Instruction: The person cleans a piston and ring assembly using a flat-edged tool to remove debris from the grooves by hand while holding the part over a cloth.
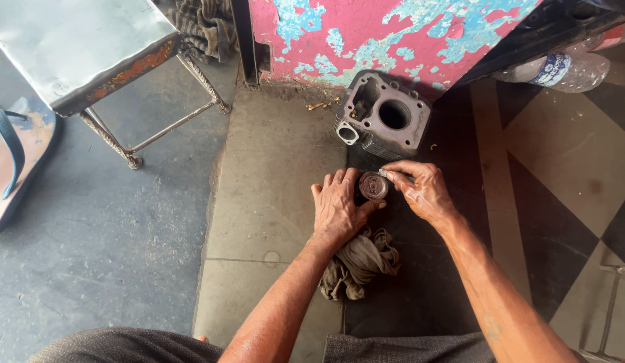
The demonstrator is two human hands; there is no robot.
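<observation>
Grey-trousered knees sit at the bottom edge above a crumpled rag [359,263] on the concrete floor [272,188]. The left hand [338,205] wraps a round piston [373,185]; the right hand [423,190] pinches a small metal piece against its rim. A cylinder block [383,115] stands beyond, by a peeling pink wall [366,33] and a metal stool [77,47].
</observation>
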